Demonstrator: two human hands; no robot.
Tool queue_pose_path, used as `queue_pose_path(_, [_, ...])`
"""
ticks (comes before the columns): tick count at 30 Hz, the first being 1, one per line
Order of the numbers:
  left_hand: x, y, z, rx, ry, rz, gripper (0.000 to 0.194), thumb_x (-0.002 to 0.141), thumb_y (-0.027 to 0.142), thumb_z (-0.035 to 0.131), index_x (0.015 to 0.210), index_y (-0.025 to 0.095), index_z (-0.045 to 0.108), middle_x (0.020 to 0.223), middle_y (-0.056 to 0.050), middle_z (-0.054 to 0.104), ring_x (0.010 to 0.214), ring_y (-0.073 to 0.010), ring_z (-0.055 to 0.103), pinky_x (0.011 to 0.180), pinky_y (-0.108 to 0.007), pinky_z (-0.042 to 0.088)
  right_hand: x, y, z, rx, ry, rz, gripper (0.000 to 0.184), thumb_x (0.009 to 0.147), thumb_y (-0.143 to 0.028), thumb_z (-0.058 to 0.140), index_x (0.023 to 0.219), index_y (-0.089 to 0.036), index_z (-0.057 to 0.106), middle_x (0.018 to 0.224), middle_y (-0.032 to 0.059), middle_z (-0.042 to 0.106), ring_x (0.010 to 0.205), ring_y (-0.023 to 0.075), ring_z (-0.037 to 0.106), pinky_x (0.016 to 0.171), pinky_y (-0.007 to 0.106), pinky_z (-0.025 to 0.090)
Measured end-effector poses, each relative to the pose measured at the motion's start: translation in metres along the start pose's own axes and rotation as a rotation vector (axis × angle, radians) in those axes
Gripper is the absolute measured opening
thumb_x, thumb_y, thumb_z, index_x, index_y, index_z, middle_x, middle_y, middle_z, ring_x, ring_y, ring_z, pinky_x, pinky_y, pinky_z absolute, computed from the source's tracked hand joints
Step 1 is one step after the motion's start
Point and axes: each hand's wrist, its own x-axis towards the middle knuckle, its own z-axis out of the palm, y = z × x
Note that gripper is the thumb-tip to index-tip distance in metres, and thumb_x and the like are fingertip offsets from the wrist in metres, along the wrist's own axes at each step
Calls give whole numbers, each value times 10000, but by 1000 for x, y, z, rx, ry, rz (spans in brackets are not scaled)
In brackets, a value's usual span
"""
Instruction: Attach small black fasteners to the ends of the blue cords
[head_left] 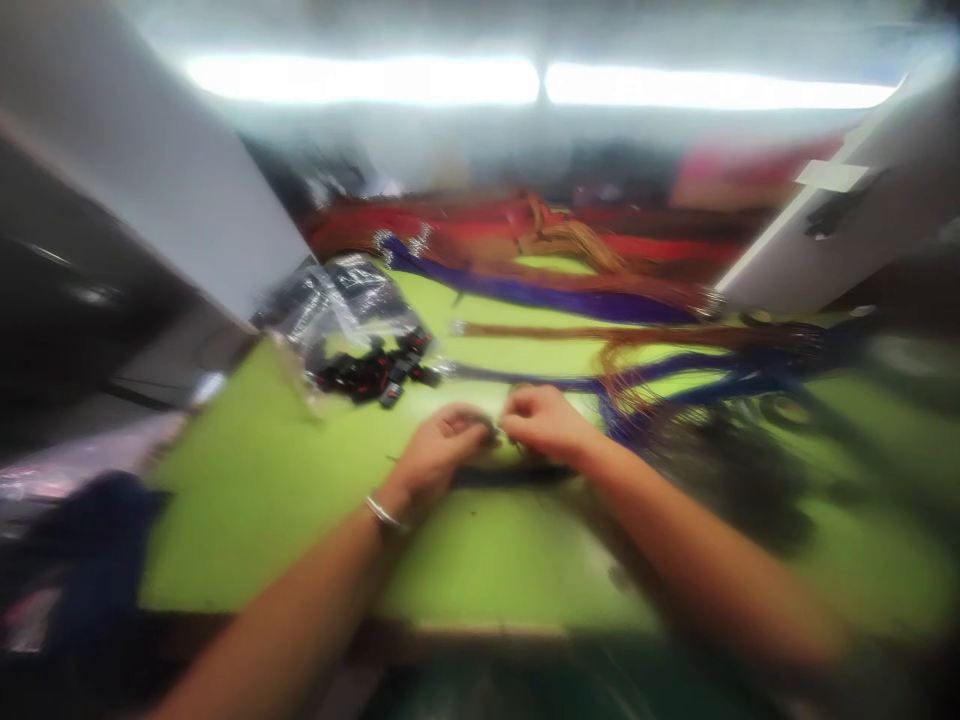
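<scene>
Worktop [300, 510]: green, beneath two tube lights [360, 80].
Left hand [439, 445]: apparently pinching a small dark piece [491, 430] over the worktop; blurred.
Right hand [551, 420]: narrow pinch beside it; contents cannot be told.
Handling: left steady, right making fine adjustments, would likely serve best.
Counts: one bracelet [385, 512], one clear bag [356, 290]; black parts [375, 370] piled, uncountable.

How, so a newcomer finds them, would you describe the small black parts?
On the green table, find the shiny plastic bag at the left. The small black parts lie heaped at its near end. Unlike the long wire bundles nearby, they're chunky pieces with red spots.
</scene>
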Motion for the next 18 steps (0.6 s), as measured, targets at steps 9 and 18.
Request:
queue_pose_path(9, [0,2,-1,-23,-25,-30,303,622,216,781,851,118,607,740,-36,679,669,-129,650,670,-249,528,4,10,6,-150,123,-208,119,637,-153,514,574,-136,613,526,-27,518,543,75,430,513,186,319])
queue_pose_path(18, [1,1,-4,-53,-45,-48,319,628,227,779,876,119,610,765,-41,678,700,-137,655,694,-254,525,4,6,5,-102,118,-149,133,624,-159,484,542,-136,586,509,-32,493,532,76,417,498,183,304])
